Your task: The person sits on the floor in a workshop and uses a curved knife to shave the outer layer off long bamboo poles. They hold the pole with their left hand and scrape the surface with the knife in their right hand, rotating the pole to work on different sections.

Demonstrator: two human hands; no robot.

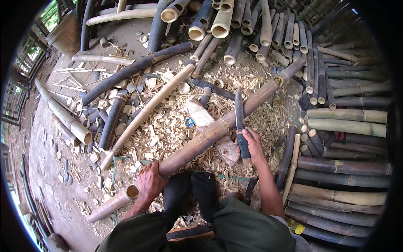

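Note:
A long brown bamboo pole (194, 147) slants from lower left to upper right across a pale wooden block (228, 152). My left hand (151, 181) is closed around the pole's near end, thumb on top. Upright in my right hand (254, 146) is a machete (239, 110), its dark wrapped handle inside my fingers. The blade stands beside the pole and overlaps it in view; whether they touch I cannot tell. Just below my left hand lies a shorter bamboo piece (110, 206) with its open end toward me.
Wood chips (168, 113) cover the ground around the block. A peeled pole (147, 113) and dark bamboo (136, 69) lie to the left. Stacked bamboo (344, 166) lines the right side, with more tubes (221, 26) at the back. A bucket (66, 35) stands far left.

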